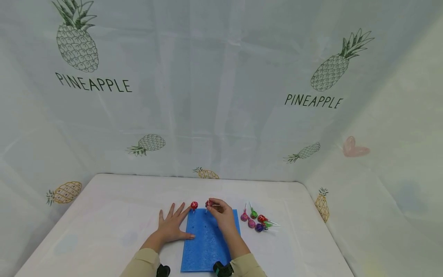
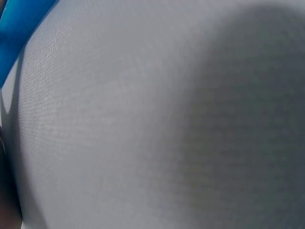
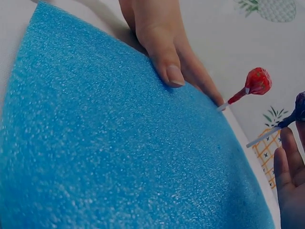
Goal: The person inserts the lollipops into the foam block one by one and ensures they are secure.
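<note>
A blue foam board [image 1: 204, 246] lies flat on the table. Spread fingers of my left hand [image 1: 171, 227] rest along its left side, the thumb on the board and the index fingertip close to a red-wrapped lollipop [image 3: 259, 81]. That lollipop stands with its stick in the board's far left corner. My right hand [image 1: 224, 218] pinches a second lollipop [image 3: 300, 107] by its dark wrapped head over the far edge. Its white stick points down toward the foam; in the right wrist view the stick's tip shows just above or beside the edge. The left wrist view shows mostly tabletop.
Right of the board lies a loose group of lollipops, among them a green one [image 1: 253, 213], a pink one [image 1: 251, 223] and a purple one [image 1: 259, 227], their sticks pointing various ways. A pineapple-printed cloth [image 1: 221, 96] hangs behind the white table [image 1: 114, 215].
</note>
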`<state>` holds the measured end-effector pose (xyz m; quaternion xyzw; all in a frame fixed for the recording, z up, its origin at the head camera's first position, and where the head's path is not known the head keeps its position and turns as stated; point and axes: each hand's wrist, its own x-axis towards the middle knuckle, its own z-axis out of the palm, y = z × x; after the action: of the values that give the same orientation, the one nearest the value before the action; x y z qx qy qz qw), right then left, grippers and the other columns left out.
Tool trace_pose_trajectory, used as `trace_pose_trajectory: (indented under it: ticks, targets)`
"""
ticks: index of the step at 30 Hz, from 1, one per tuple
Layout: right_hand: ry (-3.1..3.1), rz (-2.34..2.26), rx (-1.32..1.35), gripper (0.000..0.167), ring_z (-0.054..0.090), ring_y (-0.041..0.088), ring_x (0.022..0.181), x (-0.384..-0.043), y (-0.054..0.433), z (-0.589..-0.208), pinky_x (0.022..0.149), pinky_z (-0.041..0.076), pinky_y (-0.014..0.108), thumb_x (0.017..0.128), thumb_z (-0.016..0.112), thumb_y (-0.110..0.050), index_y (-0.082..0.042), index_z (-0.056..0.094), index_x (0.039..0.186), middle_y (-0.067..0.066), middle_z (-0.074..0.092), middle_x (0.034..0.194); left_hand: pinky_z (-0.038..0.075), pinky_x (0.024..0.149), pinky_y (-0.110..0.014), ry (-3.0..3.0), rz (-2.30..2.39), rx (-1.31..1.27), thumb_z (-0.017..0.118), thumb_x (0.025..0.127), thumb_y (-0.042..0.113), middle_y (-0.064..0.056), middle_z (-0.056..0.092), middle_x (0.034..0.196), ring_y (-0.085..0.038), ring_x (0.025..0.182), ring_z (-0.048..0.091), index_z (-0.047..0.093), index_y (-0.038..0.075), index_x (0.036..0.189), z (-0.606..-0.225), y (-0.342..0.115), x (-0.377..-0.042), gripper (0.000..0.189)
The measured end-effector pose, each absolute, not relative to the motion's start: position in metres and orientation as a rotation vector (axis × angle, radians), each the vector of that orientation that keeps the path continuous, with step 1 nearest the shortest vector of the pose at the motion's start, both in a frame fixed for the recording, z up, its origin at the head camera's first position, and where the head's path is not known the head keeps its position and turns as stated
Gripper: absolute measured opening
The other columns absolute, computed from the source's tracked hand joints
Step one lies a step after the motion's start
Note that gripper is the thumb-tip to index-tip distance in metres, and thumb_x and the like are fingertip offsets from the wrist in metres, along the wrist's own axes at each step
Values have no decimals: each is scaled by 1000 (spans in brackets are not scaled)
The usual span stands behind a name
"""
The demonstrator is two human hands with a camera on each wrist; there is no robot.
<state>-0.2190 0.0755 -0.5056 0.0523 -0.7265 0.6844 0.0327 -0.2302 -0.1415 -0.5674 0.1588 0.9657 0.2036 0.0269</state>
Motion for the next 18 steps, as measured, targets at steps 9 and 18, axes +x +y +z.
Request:
trace_pose_trajectory:
  ticks: [9, 18]
  targets:
    - [-2234, 2115, 128, 30, 62, 13, 90, -220, 75, -513, 74, 52, 24, 90, 70, -6, 3, 66, 119, 11, 68, 104, 2, 101, -78, 2989, 634, 508, 72, 61, 77, -14, 30, 157, -48, 143, 12, 40, 19, 150, -565, -141, -229, 111]
    - [-2272, 2091, 105, 28, 62, 16, 90, -218, 73, -508, 73, 52, 25, 90, 69, -7, -1, 68, 118, 11, 68, 103, 3, 101, -78, 2991, 616, 505, 73, 62, 75, -15, 30, 156, -49, 142, 13, 40, 16, 149, -559, -141, -226, 110]
